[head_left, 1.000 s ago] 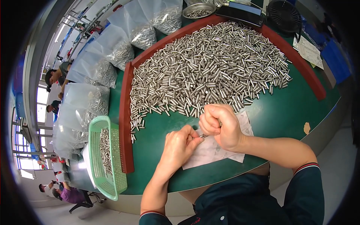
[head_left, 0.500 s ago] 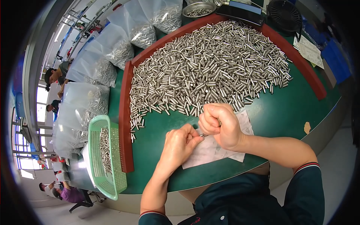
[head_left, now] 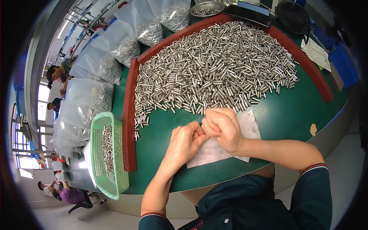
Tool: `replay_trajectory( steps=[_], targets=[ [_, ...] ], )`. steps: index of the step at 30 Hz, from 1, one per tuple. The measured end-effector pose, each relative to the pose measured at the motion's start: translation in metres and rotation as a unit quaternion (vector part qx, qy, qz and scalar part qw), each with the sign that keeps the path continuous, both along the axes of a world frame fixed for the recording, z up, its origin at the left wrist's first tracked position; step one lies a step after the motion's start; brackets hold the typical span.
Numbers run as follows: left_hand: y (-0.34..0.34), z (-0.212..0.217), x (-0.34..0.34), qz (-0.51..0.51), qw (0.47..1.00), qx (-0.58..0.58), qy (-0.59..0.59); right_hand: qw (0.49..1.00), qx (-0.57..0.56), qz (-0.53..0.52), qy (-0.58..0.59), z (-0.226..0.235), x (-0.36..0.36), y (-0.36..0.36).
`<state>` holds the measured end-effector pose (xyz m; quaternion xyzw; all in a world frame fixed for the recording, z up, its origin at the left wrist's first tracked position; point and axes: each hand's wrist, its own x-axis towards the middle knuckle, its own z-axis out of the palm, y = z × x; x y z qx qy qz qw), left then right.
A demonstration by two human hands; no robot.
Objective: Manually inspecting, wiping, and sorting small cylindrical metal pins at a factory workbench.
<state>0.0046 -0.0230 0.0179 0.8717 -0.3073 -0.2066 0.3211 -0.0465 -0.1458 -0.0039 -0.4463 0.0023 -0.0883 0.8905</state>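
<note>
My left hand (head_left: pixel 186 141) is pinched, thumb against fingers, with its fingertips meeting my right hand; a small metal pin showed there a moment ago but is hidden now. Curled into a fist, my right hand (head_left: pixel 226 129) faces the left one, and whatever lies inside it cannot be seen. Both hands are over a smudged whitish cloth or paper sheet (head_left: pixel 214 153) on the green table (head_left: pixel 283 126). Just beyond them spreads a big heap of short shiny metal pins (head_left: pixel 218 65).
Red-brown rails (head_left: pixel 129 126) border the heap. To the left stands a green basket (head_left: pixel 96 153) holding pins, and clear bags of pins (head_left: pixel 90 96) line the far left. A metal bowl (head_left: pixel 207 9), a phone (head_left: pixel 249 15) and a black fan (head_left: pixel 292 17) sit at the back. People (head_left: pixel 74 194) are farther off.
My hands have drawn together, and the pin tip seen between them is now covered. The right fist has shifted slightly left. The view has moved a little.
</note>
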Motion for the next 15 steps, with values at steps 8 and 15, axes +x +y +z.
replay_trajectory(
  steps=[8, 15],
  targets=[
    [0.010, -0.005, 0.016, 0.020, 0.986, -0.115, 0.117, 0.998, 0.050, 0.025, -0.021, 0.007, 0.001, -0.013],
    [0.043, -0.020, 0.052, 0.110, 0.631, -0.532, 0.554, 0.990, 0.124, 0.065, 0.017, 0.000, 0.001, -0.018]
  ],
)
